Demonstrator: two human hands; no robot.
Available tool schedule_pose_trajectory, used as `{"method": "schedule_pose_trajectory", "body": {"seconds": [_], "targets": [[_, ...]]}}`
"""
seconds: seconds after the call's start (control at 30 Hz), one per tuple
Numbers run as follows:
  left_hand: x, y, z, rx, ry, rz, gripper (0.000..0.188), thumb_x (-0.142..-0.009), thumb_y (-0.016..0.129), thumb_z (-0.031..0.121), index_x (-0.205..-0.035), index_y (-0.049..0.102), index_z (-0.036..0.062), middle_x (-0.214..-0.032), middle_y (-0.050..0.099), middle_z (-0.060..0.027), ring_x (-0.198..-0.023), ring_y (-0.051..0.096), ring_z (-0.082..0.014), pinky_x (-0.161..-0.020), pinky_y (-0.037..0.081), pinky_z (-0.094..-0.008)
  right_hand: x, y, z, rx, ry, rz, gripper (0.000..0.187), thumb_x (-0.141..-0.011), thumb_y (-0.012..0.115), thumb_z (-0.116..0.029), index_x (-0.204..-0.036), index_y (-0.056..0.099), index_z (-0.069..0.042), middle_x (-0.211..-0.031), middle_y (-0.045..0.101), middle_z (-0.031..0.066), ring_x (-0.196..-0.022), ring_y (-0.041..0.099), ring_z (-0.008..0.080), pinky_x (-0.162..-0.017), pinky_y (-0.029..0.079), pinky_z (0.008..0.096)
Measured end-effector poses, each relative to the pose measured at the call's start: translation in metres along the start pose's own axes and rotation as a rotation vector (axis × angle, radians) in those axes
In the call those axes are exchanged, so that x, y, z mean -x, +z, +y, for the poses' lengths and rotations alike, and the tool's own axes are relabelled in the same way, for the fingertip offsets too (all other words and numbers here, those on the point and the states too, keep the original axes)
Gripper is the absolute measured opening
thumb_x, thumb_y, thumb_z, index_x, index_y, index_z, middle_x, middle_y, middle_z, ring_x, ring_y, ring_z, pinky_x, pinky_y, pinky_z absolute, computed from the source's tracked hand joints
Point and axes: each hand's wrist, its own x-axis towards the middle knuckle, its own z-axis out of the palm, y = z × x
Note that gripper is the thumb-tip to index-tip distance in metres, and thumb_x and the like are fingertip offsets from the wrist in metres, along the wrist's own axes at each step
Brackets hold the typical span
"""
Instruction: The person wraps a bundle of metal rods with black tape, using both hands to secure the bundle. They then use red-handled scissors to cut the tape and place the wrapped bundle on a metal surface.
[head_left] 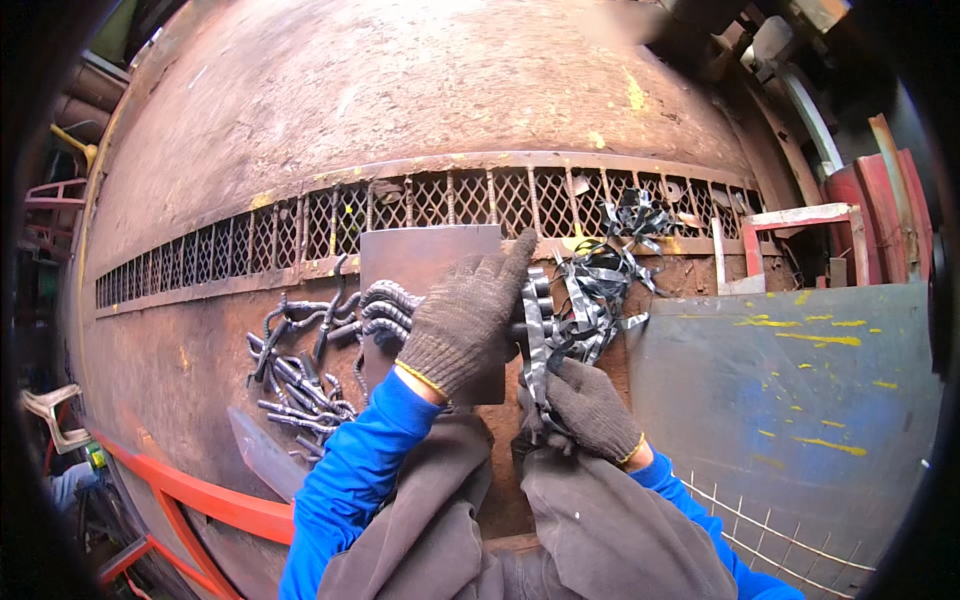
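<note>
Left hand on the rods, right hand on a strip

Palm down, the left hand lies across the rods with fingers nearly straight, probably steadying them; its grip underneath is hidden. The right hand is closed on the strip's lower part, perhaps to keep it taut. The rods rest over the plate, their long axis roughly left to right, curved ends leftward. Beside their right ends, the strip runs up and down; whether it encircles them is unclear. Loose rods and spare strips lie either side, seemingly for easy reach.
</note>
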Motion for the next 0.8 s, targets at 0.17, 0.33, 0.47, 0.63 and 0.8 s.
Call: {"method": "schedule_pose_trajectory", "body": {"seconds": [0.17,0.33,0.47,0.63,0.8], "targets": [[0.010,0.002,0.002,-0.027,-0.001,0.077,0.078,-0.066,0.076,0.014,-0.137,0.048,0.0034,-0.107,0.062,-0.0199,-0.105,0.061,-0.0393,-0.090,0.052,-0.0479,0.032,0.012,-0.055,0.283,0.114,0.080,0.045,-0.103,0.056,-0.041,-0.092,0.069,0.000,-0.064,0.063,0.0068,-0.058,0.061,0.0126,-0.056,0.050,0.0334],[0.010,0.000,0.005,0.014,-0.014,0.103,0.068,-0.068,0.072,0.012,-0.132,0.050,0.0049,-0.106,0.062,-0.0199,-0.105,0.061,-0.0399,-0.090,0.051,-0.0488,0.064,0.012,-0.069,0.533,-0.132,-0.036,0.041,-0.101,0.058,-0.037,-0.085,0.068,-0.001,-0.065,0.065,0.0112,-0.059,0.064,0.0191,-0.059,0.050,0.0369],[0.005,0.011,0.001,-0.019,-0.023,0.114,0.062,-0.069,0.075,0.015,-0.127,0.053,0.0072,-0.106,0.063,-0.0195,-0.106,0.061,-0.0394,-0.090,0.052,-0.0483,0.080,0.020,-0.087,0.588,-0.202,0.067,0.032,-0.099,0.062,-0.029,-0.086,0.070,-0.001,-0.070,0.065,0.0162,-0.064,0.067,0.0236,-0.062,0.051,0.0381],[0.011,0.007,-0.008,-0.028,-0.110,0.023,0.090,-0.062,0.087,0.018,-0.141,0.045,0.0093,-0.117,0.065,-0.0184,-0.113,0.061,-0.0386,-0.096,0.051,-0.0481,0.068,0.028,-0.123,0.685,-0.362,0.118,0.031,-0.099,0.060,-0.028,-0.090,0.071,-0.001,-0.072,0.066,0.0168,-0.063,0.066,0.0246,-0.061,0.051,0.0379],[0.006,-0.014,0.010,-0.019,-0.171,-0.039,0.111,-0.067,0.085,0.017,-0.158,0.022,0.0109,-0.124,0.063,-0.0202,-0.116,0.062,-0.0376,-0.097,0.051,-0.0479,0.005,0.012,-0.177,1.164,-0.842,0.166,0.043,-0.102,0.050,-0.034,-0.083,0.068,0.000,-0.074,0.068,0.0168,-0.066,0.065,0.0281,-0.059,0.048,0.0386]]}}
